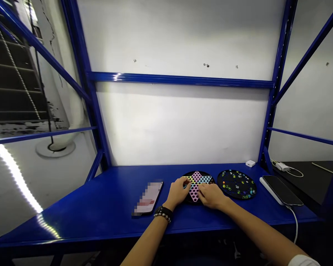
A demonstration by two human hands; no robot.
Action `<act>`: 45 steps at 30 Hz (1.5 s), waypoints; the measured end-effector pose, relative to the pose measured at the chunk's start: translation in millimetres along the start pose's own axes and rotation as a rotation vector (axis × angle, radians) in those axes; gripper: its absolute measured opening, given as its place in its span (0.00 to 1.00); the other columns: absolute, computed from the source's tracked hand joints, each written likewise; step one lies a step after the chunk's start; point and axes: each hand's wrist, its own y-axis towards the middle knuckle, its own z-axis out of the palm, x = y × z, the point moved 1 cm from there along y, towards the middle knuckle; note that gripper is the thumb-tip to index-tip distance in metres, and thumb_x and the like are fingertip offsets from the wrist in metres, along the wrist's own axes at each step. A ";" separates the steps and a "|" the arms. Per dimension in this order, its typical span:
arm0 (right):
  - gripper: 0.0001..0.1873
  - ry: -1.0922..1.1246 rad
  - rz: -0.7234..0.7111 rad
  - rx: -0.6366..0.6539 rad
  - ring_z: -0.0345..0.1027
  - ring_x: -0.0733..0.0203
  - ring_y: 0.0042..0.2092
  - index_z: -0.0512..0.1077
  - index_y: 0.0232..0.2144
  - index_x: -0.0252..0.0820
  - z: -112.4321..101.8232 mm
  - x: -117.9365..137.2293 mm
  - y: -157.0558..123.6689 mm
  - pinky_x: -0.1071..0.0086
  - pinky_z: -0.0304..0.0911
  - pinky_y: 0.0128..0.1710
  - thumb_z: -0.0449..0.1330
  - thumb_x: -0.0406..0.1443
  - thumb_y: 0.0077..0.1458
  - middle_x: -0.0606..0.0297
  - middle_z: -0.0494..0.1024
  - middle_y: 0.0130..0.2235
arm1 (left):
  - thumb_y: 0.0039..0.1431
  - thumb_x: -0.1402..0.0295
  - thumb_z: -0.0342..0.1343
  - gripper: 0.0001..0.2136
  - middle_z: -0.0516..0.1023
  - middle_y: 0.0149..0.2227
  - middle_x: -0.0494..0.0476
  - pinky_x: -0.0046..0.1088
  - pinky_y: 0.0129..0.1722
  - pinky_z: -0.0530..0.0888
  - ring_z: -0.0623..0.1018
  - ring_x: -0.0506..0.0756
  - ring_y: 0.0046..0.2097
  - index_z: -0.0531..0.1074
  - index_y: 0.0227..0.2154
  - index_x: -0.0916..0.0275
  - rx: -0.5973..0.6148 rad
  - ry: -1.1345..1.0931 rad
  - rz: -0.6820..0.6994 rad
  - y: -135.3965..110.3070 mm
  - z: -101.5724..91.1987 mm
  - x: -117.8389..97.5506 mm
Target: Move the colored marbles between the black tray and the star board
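A star-shaped Chinese checkers board [195, 181] in pink, yellow and light blue, full of holes, sits in a round black tray on the blue shelf. At its left side is my left hand [179, 190], with a watch and a beaded bracelet on the wrist; the fingers are curled onto the board's edge. My right hand [211, 195] grips the opposite side, fingertips bent inward and partly hidden. Just right of it lies a second round black tray [233, 186] with many coloured glass marbles scattered over it.
A phone [150, 199] with a lit screen lies left of my hands. To the right, a dark-screened phone [283, 190] rests on a white block with a cable [296, 225]. A small white adapter [250, 163] stands at the back. Blue rack posts [266, 140] frame the shelf.
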 end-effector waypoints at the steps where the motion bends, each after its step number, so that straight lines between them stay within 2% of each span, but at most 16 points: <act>1: 0.18 0.022 -0.019 -0.009 0.72 0.55 0.40 0.70 0.42 0.40 0.9 2.2 1.5 0.65 0.63 0.40 0.44 0.41 0.67 0.56 0.77 0.43 | 0.59 0.68 0.52 0.05 0.80 0.37 0.52 0.30 0.42 0.69 0.77 0.55 0.42 0.73 0.33 0.58 -0.001 0.000 0.003 0.3 0.5 0.6; 5: 0.15 0.083 -0.086 -0.084 0.68 0.54 0.44 0.69 0.42 0.39 6.5 13.2 5.0 0.62 0.62 0.45 0.47 0.42 0.66 0.55 0.74 0.44 | 0.59 0.68 0.52 0.05 0.80 0.37 0.52 0.30 0.41 0.69 0.77 0.54 0.41 0.73 0.33 0.58 0.004 0.014 -0.006 1.2 1.9 2.5; 8: 0.13 0.079 -0.082 -0.141 0.64 0.52 0.47 0.68 0.40 0.40 10.0 15.8 1.5 0.59 0.60 0.48 0.49 0.42 0.66 0.56 0.72 0.44 | 0.59 0.67 0.51 0.06 0.80 0.37 0.53 0.31 0.41 0.69 0.77 0.55 0.41 0.74 0.33 0.59 0.005 0.018 -0.010 1.2 1.7 2.2; 13: 0.13 0.132 -0.074 -0.134 0.62 0.51 0.49 0.68 0.40 0.42 10.0 8.4 -10.4 0.54 0.59 0.49 0.49 0.44 0.66 0.56 0.71 0.47 | 0.59 0.67 0.51 0.06 0.80 0.37 0.52 0.30 0.42 0.69 0.77 0.55 0.41 0.73 0.32 0.58 0.012 0.008 -0.001 1.0 0.2 0.6; 17: 0.18 0.201 -0.115 -0.072 0.60 0.47 0.57 0.66 0.51 0.40 7.9 4.6 -15.4 0.48 0.53 0.57 0.47 0.44 0.66 0.50 0.69 0.57 | 0.59 0.67 0.52 0.06 0.80 0.36 0.52 0.29 0.40 0.68 0.78 0.55 0.40 0.73 0.32 0.57 -0.005 0.016 0.004 1.5 0.6 1.3; 21: 0.31 0.265 -0.143 0.062 0.46 0.46 0.68 0.54 0.66 0.40 6.1 5.4 -22.6 0.46 0.40 0.65 0.45 0.48 0.66 0.50 0.56 0.68 | 0.59 0.67 0.52 0.05 0.80 0.37 0.52 0.29 0.40 0.69 0.78 0.55 0.41 0.73 0.32 0.57 -0.009 0.019 0.006 2.0 2.4 3.2; 24: 0.36 0.318 -0.114 0.127 0.39 0.48 0.70 0.48 0.69 0.40 2.9 -0.8 -35.1 0.49 0.34 0.68 0.46 0.49 0.65 0.52 0.49 0.71 | 0.59 0.67 0.52 0.06 0.80 0.37 0.52 0.29 0.41 0.69 0.78 0.55 0.42 0.73 0.33 0.58 -0.009 0.026 0.007 2.2 2.8 4.5; 27: 0.34 0.318 0.025 0.036 0.43 0.48 0.69 0.53 0.67 0.41 -7.7 -29.3 -51.7 0.50 0.41 0.67 0.49 0.46 0.64 0.52 0.52 0.70 | 0.59 0.66 0.51 0.06 0.80 0.37 0.53 0.30 0.41 0.68 0.77 0.56 0.41 0.73 0.32 0.58 0.004 0.027 0.010 1.5 1.1 3.2; 29: 0.26 0.259 0.180 -0.063 0.51 0.48 0.66 0.64 0.61 0.42 -19.5 -63.2 -64.5 0.51 0.48 0.64 0.49 0.42 0.63 0.53 0.60 0.66 | 0.59 0.66 0.50 0.07 0.80 0.37 0.54 0.31 0.40 0.68 0.77 0.57 0.42 0.73 0.32 0.58 0.014 0.026 0.014 0.8 -0.9 0.8; 31: 0.20 0.210 0.316 -0.119 0.62 0.50 0.59 0.72 0.52 0.42 -32.0 -103.1 -79.4 0.57 0.56 0.59 0.49 0.36 0.61 0.53 0.70 0.59 | 0.59 0.66 0.50 0.07 0.80 0.37 0.55 0.31 0.39 0.68 0.77 0.57 0.41 0.72 0.31 0.59 0.015 0.027 0.013 0.2 -2.6 -1.4; 33: 0.17 0.219 0.440 -0.073 0.69 0.52 0.51 0.75 0.45 0.42 -41.0 -140.4 -96.4 0.62 0.61 0.52 0.50 0.33 0.59 0.54 0.76 0.50 | 0.60 0.66 0.49 0.08 0.80 0.37 0.55 0.31 0.39 0.68 0.77 0.57 0.41 0.72 0.31 0.58 0.013 0.025 0.011 -0.1 -3.3 -2.6; 35: 0.14 0.258 0.494 0.016 0.71 0.52 0.46 0.77 0.41 0.43 -45.0 -166.7 -113.4 0.63 0.64 0.47 0.54 0.34 0.55 0.56 0.77 0.46 | 0.60 0.65 0.49 0.08 0.80 0.36 0.54 0.30 0.39 0.68 0.77 0.57 0.40 0.72 0.31 0.58 0.016 0.023 0.011 0.0 -3.0 -2.3; 37: 0.12 0.328 0.457 0.103 0.71 0.52 0.44 0.77 0.38 0.44 -44.9 -178.6 -127.1 0.63 0.65 0.45 0.57 0.35 0.52 0.57 0.78 0.44 | 0.60 0.64 0.49 0.08 0.80 0.36 0.53 0.30 0.38 0.68 0.77 0.56 0.40 0.72 0.31 0.57 0.018 0.025 0.012 0.2 -2.2 -1.1; 39: 0.11 0.377 0.406 0.148 0.71 0.53 0.42 0.78 0.38 0.46 -43.3 -179.4 -134.9 0.64 0.65 0.44 0.59 0.36 0.52 0.57 0.77 0.45 | 0.60 0.63 0.49 0.09 0.80 0.37 0.54 0.30 0.39 0.69 0.77 0.57 0.41 0.73 0.32 0.57 0.018 0.028 0.011 0.5 -1.3 0.2; 42: 0.11 0.386 0.356 0.153 0.70 0.54 0.42 0.78 0.38 0.46 -41.7 -172.6 -135.0 0.64 0.65 0.44 0.59 0.39 0.53 0.58 0.76 0.46 | 0.60 0.63 0.49 0.09 0.80 0.37 0.54 0.31 0.40 0.69 0.77 0.57 0.41 0.73 0.32 0.58 0.018 0.036 0.008 1.0 -0.6 1.4; 45: 0.09 0.380 0.338 0.167 0.70 0.56 0.40 0.78 0.35 0.45 -40.6 -168.8 -128.1 0.64 0.65 0.42 0.59 0.39 0.53 0.60 0.78 0.41 | 0.60 0.64 0.49 0.08 0.80 0.37 0.53 0.30 0.39 0.69 0.77 0.56 0.40 0.73 0.32 0.57 0.020 0.039 0.004 1.3 -0.6 1.5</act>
